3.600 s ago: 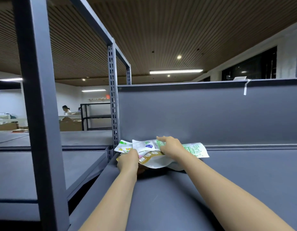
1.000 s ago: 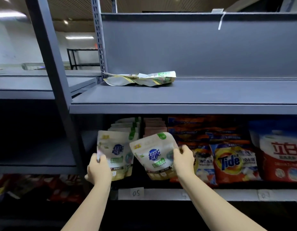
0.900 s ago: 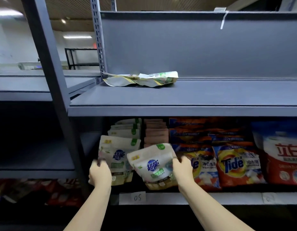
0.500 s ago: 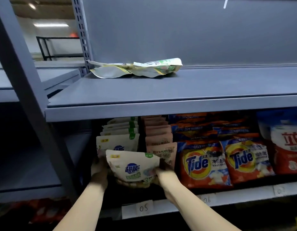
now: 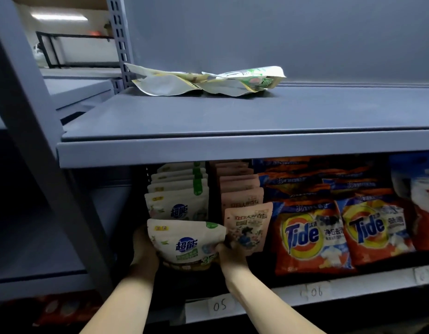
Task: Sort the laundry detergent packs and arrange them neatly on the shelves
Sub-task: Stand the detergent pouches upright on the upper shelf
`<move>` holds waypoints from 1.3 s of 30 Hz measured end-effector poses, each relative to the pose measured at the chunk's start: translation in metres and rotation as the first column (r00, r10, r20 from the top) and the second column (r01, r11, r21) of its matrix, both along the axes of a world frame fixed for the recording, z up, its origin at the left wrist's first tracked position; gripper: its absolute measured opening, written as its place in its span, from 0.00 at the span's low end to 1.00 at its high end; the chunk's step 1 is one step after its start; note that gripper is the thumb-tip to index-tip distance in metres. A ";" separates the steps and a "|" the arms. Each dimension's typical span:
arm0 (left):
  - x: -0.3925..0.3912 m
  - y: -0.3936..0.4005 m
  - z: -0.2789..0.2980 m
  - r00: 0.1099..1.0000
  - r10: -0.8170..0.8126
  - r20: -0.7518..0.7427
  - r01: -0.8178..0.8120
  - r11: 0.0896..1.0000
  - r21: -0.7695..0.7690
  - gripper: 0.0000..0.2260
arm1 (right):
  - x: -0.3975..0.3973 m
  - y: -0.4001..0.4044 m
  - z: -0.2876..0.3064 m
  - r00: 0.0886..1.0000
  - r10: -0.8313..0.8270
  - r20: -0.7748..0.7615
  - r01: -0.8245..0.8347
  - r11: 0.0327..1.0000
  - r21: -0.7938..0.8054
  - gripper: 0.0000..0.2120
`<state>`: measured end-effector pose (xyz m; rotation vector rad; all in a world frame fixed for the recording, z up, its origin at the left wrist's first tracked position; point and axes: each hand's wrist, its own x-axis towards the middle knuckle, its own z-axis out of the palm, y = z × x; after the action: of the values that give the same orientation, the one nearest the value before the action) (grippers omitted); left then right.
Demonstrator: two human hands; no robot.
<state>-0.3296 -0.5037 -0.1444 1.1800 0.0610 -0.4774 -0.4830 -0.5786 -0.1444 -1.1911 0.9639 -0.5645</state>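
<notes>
at the front of the lower shelf (image 5: 305, 289), above the "05" label (image 5: 219, 305), a white-and-green detergent pouch (image 5: 184, 243) stood upright between both hands, face toward the camera. left hand (image 5: 143, 249) cupped its left edge, fingers hidden behind the pouch; right hand (image 5: 229, 249) pinched its right edge w/ thumb on the front. so both hands were holding the one pouch, about equally near; neither had the clear lead.

pouch's long axis ran left-right, top slightly tilted toward the viewer. directly behind it, same lane, stood a row of matching white-green pouches (image 5: 178, 203), front one just behind the held one; couldn't tell if touching. likely next move: a short push straight back & a set-down flush w/ that row.

room was tight on the right: pink pouch row (image 5: 247, 227) sat just beside the right hand, knuckles nearly on it. farther right, orange tide bags (image 5: 307, 237), well clear. left side had dark open space out to the gray upright post (image 5: 47, 150). overhead, the upper shelf's front lip (image 5: 232, 153) hung above the lane, so any lift had limited headroom. shelf's front edge sat just below the pouch's base, so it could slip forward if released early.

up top, two more pouches (image 5: 203, 80) lay flat on the upper shelf, near its back left corner, overlapping.
</notes>
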 end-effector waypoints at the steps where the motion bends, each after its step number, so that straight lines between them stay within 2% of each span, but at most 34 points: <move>1: -0.001 0.003 0.002 0.998 0.055 -0.004 -0.055 0.998 -0.001 0.18 | 0.003 0.001 -0.001 1.000 -0.012 0.006 0.012 1.000 -0.011 0.13; 3: -0.004 0.010 0.002 0.988 0.148 -0.050 -0.149 0.989 -0.017 0.15 | 0.008 0.002 -0.001 1.000 -0.028 0.007 0.029 0.999 -0.031 0.13; 5: -0.010 0.017 0.002 0.990 0.141 -0.021 -0.139 0.988 0.062 0.12 | 0.015 0.003 0.000 0.999 -0.025 0.038 0.027 0.999 -0.043 0.12; 6: -0.013 0.019 0.000 0.994 0.111 -0.014 -0.109 0.989 0.097 0.10 | 0.018 0.003 0.001 0.998 -0.022 0.065 0.025 0.999 -0.044 0.13; 8: -0.016 0.023 -0.005 0.994 -0.024 0.102 -0.001 0.972 0.235 0.10 | 0.026 0.002 0.005 0.992 -0.019 0.123 0.025 0.999 -0.045 0.15; 11: -0.016 0.026 -0.013 0.913 -0.241 0.330 0.089 0.906 0.414 0.16 | 0.040 -0.002 0.007 0.987 0.010 0.159 0.005 0.996 -0.093 0.19; 13: -0.018 0.026 -0.016 0.893 -0.247 0.377 0.068 0.900 0.430 0.22 | 0.048 -0.003 0.003 0.996 0.038 0.083 -0.025 0.989 -0.149 0.19; 15: -0.018 0.024 -0.019 0.884 -0.241 0.400 0.036 0.889 0.456 0.26 | 0.053 -0.004 -0.004 0.992 0.040 -0.121 -0.072 0.958 -0.276 0.20; 17: -0.017 0.021 -0.022 0.888 -0.236 0.394 0.023 0.880 0.475 0.27 | 0.055 -0.006 -0.011 0.933 -0.016 -0.358 -0.151 0.890 -0.431 0.19; 18: -0.017 0.019 -0.022 0.888 -0.234 0.396 0.012 0.872 0.489 0.27 | 0.055 -0.007 -0.013 0.912 -0.029 -0.410 -0.179 0.869 -0.461 0.19; 24: -0.014 0.011 -0.028 0.881 -0.151 0.448 -0.086 0.880 0.467 0.25 | 0.063 -0.019 -0.013 0.926 0.079 -0.369 -0.242 0.874 -0.421 0.20; 30: -0.009 0.009 -0.034 0.873 -0.162 0.459 -0.077 0.886 0.458 0.25 | 0.067 -0.020 -0.016 0.957 0.131 -0.260 -0.217 0.916 -0.337 0.22; 33: -0.005 0.012 -0.033 0.876 -0.207 0.435 -0.039 0.869 0.493 0.27 | 0.065 -0.021 -0.015 0.937 0.148 -0.316 -0.253 0.913 -0.321 0.20; 36: -0.006 0.014 -0.029 0.875 -0.232 0.425 -0.036 0.845 0.534 0.31 | 0.060 -0.018 -0.013 0.872 0.180 -0.454 -0.375 0.843 -0.386 0.21; 39: -0.008 0.015 -0.021 0.901 -0.238 0.364 -0.036 0.793 0.608 0.34 | 0.052 -0.015 -0.011 0.850 0.148 -0.505 -0.390 0.822 -0.415 0.20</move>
<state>-0.3376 -0.4891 -0.1656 1.9149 -0.2518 -0.2860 -0.4315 -0.5938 -0.1552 -1.9723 1.0321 -0.3055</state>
